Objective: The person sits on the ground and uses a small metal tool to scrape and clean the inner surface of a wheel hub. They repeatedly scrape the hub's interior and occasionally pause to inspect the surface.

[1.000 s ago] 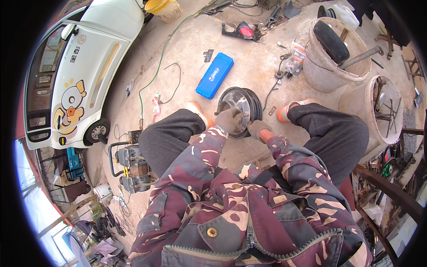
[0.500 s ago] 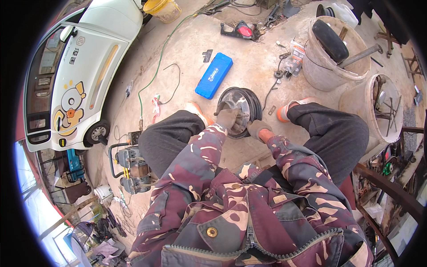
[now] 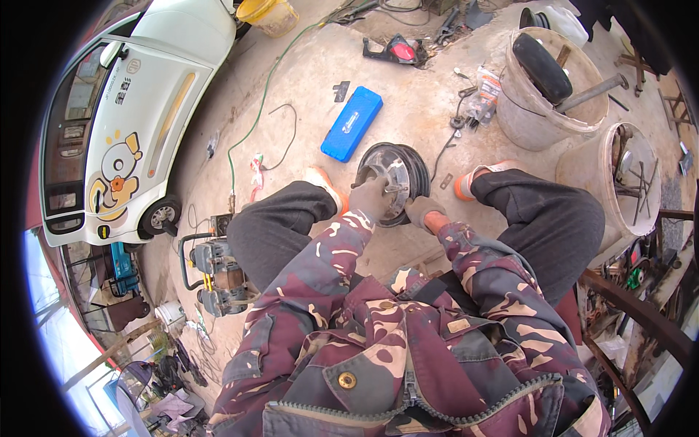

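Observation:
A small black wheel rim [image 3: 413, 169] with a shiny metal hub face stands on the concrete between my feet. My left hand [image 3: 370, 199], in a grey glove, lies over the hub face with its fingers curled by a short metal piece [image 3: 397, 188] at the centre. Whether those fingers grip the metal piece is hidden. My right hand [image 3: 420, 210], gloved too, is closed on the near right edge of the rim. Just beyond the wheel lies a blue plastic case [image 3: 352, 124], closed.
Two pale buckets [image 3: 515, 120] of metal parts stand at the right, by a rusty frame [image 3: 641, 313]. A compressor [image 3: 218, 277] sits by my left knee. Left of it is a white car [image 3: 135, 109]. A green hose [image 3: 266, 80] crosses the floor; a red lamp part [image 3: 403, 51] lies far off.
My left hand has shifted slightly on the hub face, uncovering more of the metal piece at its centre. My right hand stays on the rim.

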Available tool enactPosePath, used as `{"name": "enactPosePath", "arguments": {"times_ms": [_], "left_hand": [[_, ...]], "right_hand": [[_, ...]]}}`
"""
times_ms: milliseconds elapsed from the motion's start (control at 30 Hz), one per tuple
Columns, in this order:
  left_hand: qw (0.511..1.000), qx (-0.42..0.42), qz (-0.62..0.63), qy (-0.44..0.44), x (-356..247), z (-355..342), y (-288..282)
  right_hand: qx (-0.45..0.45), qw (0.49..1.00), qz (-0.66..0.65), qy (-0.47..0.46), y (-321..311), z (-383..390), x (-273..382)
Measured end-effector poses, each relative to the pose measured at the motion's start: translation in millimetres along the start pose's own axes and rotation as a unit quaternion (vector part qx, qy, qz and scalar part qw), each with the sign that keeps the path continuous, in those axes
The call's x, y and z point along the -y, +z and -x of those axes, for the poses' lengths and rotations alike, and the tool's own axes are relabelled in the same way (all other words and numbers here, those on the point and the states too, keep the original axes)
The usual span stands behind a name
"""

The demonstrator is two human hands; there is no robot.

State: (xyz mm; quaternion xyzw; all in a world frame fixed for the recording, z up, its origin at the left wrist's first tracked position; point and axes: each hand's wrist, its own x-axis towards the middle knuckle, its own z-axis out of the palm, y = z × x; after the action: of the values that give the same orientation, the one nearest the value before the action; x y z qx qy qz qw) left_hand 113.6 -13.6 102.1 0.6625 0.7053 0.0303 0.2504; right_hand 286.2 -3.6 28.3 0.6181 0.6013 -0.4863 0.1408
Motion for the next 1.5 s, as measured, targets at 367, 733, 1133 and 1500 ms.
{"name": "enactPosePath", "arguments": {"times_ms": [367,733,1133,1500], "left_hand": [[0.722,0.215,0.546,-0.366,18,-27,29],[0.997,0.074,0.017,0.009,5,-4,5],[0.751,0.185,0.514,-0.371,23,-33,30],[0.998,0.023,0.058,-0.025,-1,-3,4]], "right_hand": [[0.006,1.0,0.003,0.0,-1,-1,1],[0.003,1.0,0.004,-0.008,1,-3,-1],[0.007,1.0,0.004,-0.005,2,-4,-1],[0.001,1.0,-0.002,-0.003,0,-3,-1]]}}
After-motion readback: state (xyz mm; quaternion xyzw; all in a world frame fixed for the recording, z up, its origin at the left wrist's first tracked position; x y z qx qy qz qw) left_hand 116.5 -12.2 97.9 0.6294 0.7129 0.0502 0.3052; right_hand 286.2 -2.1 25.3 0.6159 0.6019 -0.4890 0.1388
